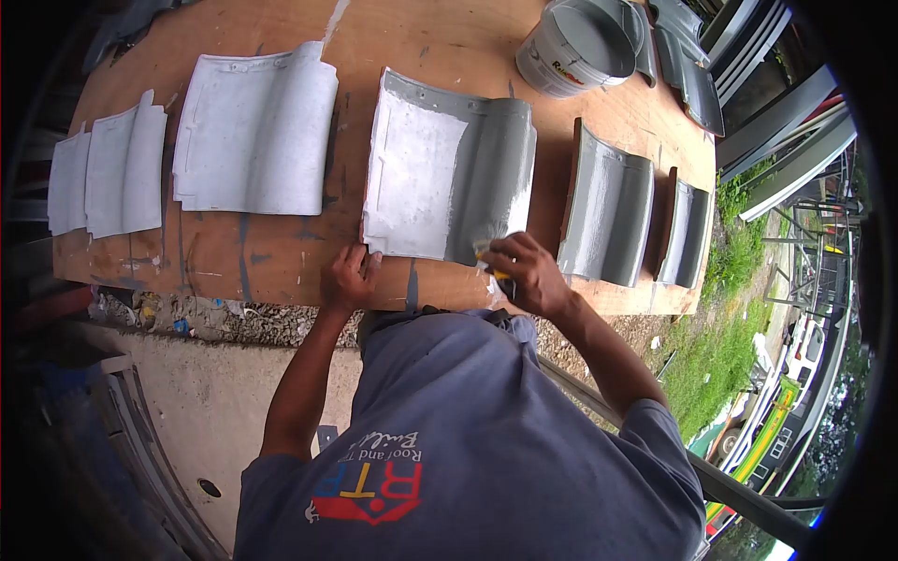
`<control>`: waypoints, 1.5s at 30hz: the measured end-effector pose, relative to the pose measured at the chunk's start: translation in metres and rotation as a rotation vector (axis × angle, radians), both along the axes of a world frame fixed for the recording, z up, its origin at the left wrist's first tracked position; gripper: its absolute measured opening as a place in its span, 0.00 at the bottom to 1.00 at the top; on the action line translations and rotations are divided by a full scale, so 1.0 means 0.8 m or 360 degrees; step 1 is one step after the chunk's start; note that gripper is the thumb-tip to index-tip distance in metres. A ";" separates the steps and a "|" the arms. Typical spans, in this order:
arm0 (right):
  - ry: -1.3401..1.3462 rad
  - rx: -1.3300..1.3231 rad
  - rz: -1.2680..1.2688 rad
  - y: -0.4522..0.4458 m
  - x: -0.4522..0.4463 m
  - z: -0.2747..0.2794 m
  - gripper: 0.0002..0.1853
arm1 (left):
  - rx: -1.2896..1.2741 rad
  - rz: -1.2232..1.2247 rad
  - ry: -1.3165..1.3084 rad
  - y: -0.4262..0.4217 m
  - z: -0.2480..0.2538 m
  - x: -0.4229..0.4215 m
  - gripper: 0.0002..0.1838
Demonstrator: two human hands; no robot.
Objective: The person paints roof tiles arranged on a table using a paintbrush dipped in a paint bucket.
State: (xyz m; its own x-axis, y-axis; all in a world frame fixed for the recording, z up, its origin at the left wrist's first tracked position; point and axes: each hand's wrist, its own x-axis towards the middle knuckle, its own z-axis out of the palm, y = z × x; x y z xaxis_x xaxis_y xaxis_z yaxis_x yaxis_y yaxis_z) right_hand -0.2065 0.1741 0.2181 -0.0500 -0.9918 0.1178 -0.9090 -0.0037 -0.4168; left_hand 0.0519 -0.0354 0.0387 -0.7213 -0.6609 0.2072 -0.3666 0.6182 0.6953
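At the tile [449, 159], right fingers [508, 245] gripping a brush [483, 249] (blurred), left fingers [351, 259], hold unclear

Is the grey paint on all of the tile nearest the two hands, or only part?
Only part: the tile is grey along its far edge and ridge, with a white area at left and near the brush.

The brown wooden table [458, 33] bears grey smears [244, 262]. On it lie three white tiles [257, 140] at left, a partly grey tile [447, 168] mid-table, two grey tiles [608, 206] rightward, and, toward the far edge, a paint bucket [559, 67] near darker tiles [689, 86].
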 end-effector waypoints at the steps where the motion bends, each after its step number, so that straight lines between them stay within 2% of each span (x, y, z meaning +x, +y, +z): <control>1: -0.0086 0.0116 0.0032 0.015 0.017 0.003 0.20 | -0.0017 0.0012 0.0026 0.003 -0.003 0.000 0.15; 3: -0.0132 0.0223 0.0027 0.029 0.029 0.007 0.22 | -0.0002 0.0004 0.0013 0.004 -0.007 0.001 0.15; 6: -0.0396 0.0064 -0.0190 0.030 0.029 0.022 0.16 | 0.0006 -0.0008 -0.0037 0.003 -0.004 0.001 0.15; 9: -0.0557 0.0102 -0.0383 0.022 0.017 0.022 0.14 | 0.0012 -0.0008 -0.0066 0.002 -0.001 0.001 0.16; 14: -0.0372 0.0053 -0.0462 0.008 0.007 0.013 0.13 | -0.0084 0.0030 0.0010 0.001 -0.006 -0.002 0.17; 18: -0.0583 0.0101 -0.0467 0.006 0.013 0.035 0.09 | -0.0025 0.0018 -0.0055 0.003 -0.008 0.002 0.16; 21: -0.0764 0.0191 -0.0574 0.014 -0.012 0.003 0.10 | -0.0073 0.0010 -0.0015 0.005 -0.008 -0.002 0.15; 24: -0.0766 0.0157 -0.0719 -0.003 -0.049 0.008 0.10 | -0.0099 0.0002 -0.0012 0.005 -0.002 -0.004 0.14; 31: -0.0456 -0.0167 -0.0959 -0.056 -0.161 -0.005 0.10 | -0.0216 -0.0069 0.0038 0.003 -0.006 -0.006 0.16; 34: -0.0222 -0.0866 -0.0896 -0.067 -0.182 -0.021 0.11 | -0.0218 -0.0067 0.0017 0.004 -0.010 -0.006 0.16; 37: -0.0408 -0.1030 -0.1051 -0.050 -0.153 -0.030 0.13 | -0.0209 -0.0043 0.0011 0.005 -0.013 -0.005 0.16; 41: -0.0400 -0.0740 -0.0870 0.029 -0.076 -0.065 0.14 | -0.0166 -0.0045 -0.0045 0.004 -0.012 -0.004 0.16; 45: -0.0583 -0.0480 -0.0825 0.101 0.004 -0.039 0.14 | -0.0153 -0.0051 -0.0033 0.006 -0.012 -0.001 0.16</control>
